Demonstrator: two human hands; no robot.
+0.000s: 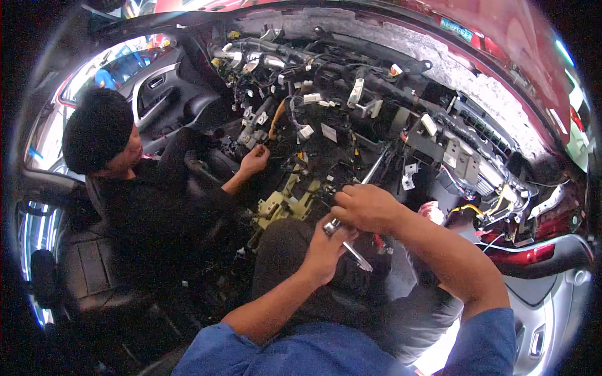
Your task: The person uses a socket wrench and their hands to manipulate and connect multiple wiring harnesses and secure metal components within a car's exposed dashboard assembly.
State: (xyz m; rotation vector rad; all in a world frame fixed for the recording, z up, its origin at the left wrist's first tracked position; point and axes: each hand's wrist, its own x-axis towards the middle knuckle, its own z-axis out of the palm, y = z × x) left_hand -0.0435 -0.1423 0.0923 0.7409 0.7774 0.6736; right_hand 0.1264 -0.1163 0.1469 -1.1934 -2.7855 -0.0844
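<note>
Both my hands meet over my lap, around a chrome ratchet wrench [357, 255] and a long straight extension bar [375, 168]. My left hand [323, 254] is closed around the ratchet near its head, with the handle sticking out below toward the right. Just above it, my right hand [370, 207] has its fingers wrapped at the near end of the bar. The bar slants up and away to the right, into the stripped dashboard frame [407, 100]; its far tip is lost among dark parts. Beside my hands, on the left, sits a pale yellow-green bracket [282, 203].
At the left a co-worker in dark clothes [169, 188] leans in, a hand [254, 161] near the steering column [254, 128]. Loose wires and white connectors [305, 131] hang along the frame. A yellow cable [467, 208] and the open right door [539, 301] lie to my right.
</note>
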